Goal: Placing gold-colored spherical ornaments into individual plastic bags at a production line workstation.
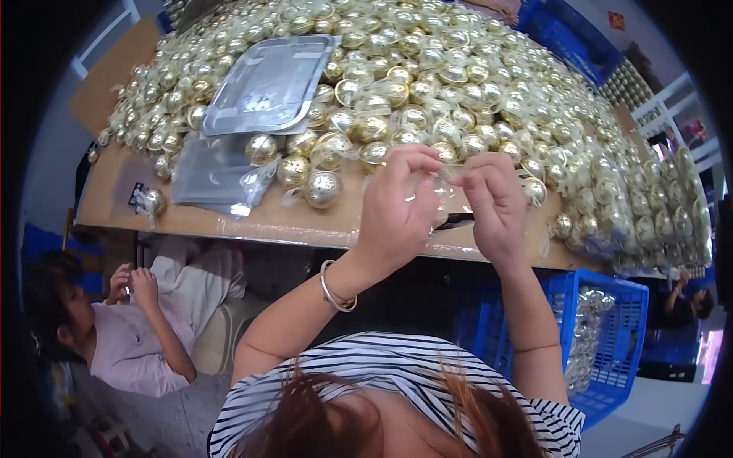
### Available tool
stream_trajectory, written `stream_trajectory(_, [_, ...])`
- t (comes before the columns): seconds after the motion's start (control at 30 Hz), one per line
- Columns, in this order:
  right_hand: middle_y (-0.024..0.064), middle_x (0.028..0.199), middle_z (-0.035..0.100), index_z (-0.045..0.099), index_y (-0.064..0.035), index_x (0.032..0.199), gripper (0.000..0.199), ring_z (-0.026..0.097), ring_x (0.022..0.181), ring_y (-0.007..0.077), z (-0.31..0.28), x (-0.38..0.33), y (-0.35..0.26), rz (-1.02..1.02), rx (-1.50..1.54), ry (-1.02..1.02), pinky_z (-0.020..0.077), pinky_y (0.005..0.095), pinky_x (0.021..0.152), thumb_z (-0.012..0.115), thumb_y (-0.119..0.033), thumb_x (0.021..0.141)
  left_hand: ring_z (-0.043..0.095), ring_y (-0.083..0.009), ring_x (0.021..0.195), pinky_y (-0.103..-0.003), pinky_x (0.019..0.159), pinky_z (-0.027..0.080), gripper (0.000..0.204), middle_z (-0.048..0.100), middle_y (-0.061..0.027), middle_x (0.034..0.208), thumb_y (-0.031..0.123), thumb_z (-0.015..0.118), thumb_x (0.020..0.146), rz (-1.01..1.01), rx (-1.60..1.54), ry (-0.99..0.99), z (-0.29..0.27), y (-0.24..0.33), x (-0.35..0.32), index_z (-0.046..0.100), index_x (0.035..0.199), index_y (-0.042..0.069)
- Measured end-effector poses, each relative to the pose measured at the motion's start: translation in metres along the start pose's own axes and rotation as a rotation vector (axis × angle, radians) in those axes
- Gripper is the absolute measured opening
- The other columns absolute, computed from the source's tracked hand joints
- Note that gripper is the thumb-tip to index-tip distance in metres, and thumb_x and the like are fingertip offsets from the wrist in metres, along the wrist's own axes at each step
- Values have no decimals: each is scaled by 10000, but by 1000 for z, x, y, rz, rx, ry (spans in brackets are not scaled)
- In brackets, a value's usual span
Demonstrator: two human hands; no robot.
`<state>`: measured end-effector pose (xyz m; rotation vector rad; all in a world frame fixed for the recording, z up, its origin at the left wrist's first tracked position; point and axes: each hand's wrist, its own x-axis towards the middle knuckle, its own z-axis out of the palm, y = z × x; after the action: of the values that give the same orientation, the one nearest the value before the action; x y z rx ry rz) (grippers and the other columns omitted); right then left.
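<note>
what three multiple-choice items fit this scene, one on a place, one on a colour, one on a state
1. Where does the blue slatted plastic crate stand?
A. on the table
B. below the table's right end
C. on the grey tray

2. What colour are the round perforated metal balls heaped on the brown cardboard-topped table?
A. red
B. gold
C. black

3. What are the left hand and right hand doing?
A. resting flat on the table
B. both pinching a small clear plastic bag between them
C. lifting the crate

Answers: B, the crate sits under the table edge, lower right; B, the balls shine gold; B, fingers of both hands meet on the bag.
</note>
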<state>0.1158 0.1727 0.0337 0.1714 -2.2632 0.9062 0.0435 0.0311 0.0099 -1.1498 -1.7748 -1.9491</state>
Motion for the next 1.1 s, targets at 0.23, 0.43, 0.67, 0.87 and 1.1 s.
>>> stream_trajectory(0.23, [110, 1090, 655, 685, -30, 1038, 213, 566, 1082, 245, -15, -4, -17, 110, -56, 34, 421, 339, 946, 652, -71, 832, 566, -270, 961, -361, 846, 456, 219, 546, -172, 1063, 70, 505, 851, -57, -103, -70, -4, 0, 4, 513, 1046, -29])
stream_trajectory(0.43, [84, 1149, 652, 670, -58, 1121, 316, 561, 1106, 243, -24, -7, -12, -38, -245, -58, 419, 349, 958, 682, -86, 806, 564, -263, 947, -355, 864, 460, 291, 531, -161, 1039, 67, 550, 772, -92, -132, -165, -3, 3, 7, 511, 1045, -25])
stream_trajectory(0.67, [75, 1124, 664, 686, -75, 1093, 332, 570, 1059, 217, -33, 2, -6, 92, -39, -130, 406, 351, 957, 725, -104, 765, 563, -212, 984, -325, 905, 443, 270, 524, -119, 1053, 35, 540, 774, -173, -36, -311, -6, 12, 22, 543, 1040, -5])
stream_trajectory(0.87, [73, 1089, 673, 693, -72, 1072, 305, 580, 1046, 204, -30, 2, -6, 142, -6, -104, 427, 333, 930, 726, -83, 769, 586, -209, 950, -329, 876, 473, 224, 540, -125, 1034, 35, 561, 785, -142, 41, -308, -1, 10, 24, 568, 1006, -2])
stream_trajectory(1.1, [93, 1024, 671, 690, -30, 922, 156, 608, 971, 180, -20, 3, -12, 123, -52, 27, 459, 295, 869, 700, -5, 769, 591, -210, 932, -322, 856, 481, 187, 556, -121, 1005, 53, 562, 812, -167, -32, -278, 0, 6, 27, 574, 985, -18])
